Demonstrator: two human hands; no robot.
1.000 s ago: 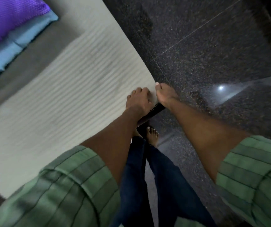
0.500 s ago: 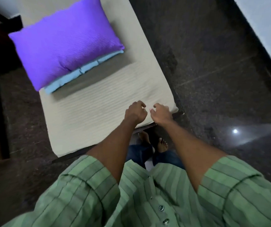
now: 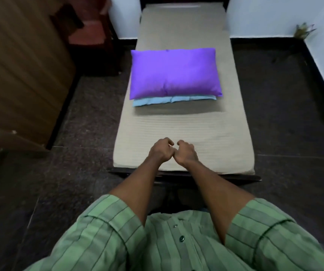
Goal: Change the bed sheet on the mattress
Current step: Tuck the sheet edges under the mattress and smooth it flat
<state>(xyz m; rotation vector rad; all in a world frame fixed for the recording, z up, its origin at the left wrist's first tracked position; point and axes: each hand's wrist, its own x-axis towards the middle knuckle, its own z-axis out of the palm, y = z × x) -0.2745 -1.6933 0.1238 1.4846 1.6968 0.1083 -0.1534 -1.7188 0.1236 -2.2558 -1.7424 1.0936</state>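
A narrow mattress lies lengthwise ahead of me, covered by a beige ribbed bed sheet point(image 3: 215, 137). On its middle rests a purple pillow point(image 3: 174, 73), stacked on a light blue cushion or folded cloth point(image 3: 157, 100) whose front edge sticks out. My left hand point(image 3: 161, 151) and my right hand point(image 3: 186, 153) are side by side over the near end of the sheet, knuckles touching and fingers curled in. Nothing shows inside either fist. Whether the fingers pinch the sheet cannot be told.
A dark bed frame point(image 3: 235, 177) edges the mattress's near end. A brown wooden panel point(image 3: 20, 65) stands at the left with a reddish chair point(image 3: 88, 30) behind it. Dark stone floor point(image 3: 284, 114) runs along both sides, and a small plant point(image 3: 303, 30) sits by the right wall.
My view rose from the mattress's near right corner to the whole bed. Both hands left that corner, moved to the middle of the near end and curled into fists.
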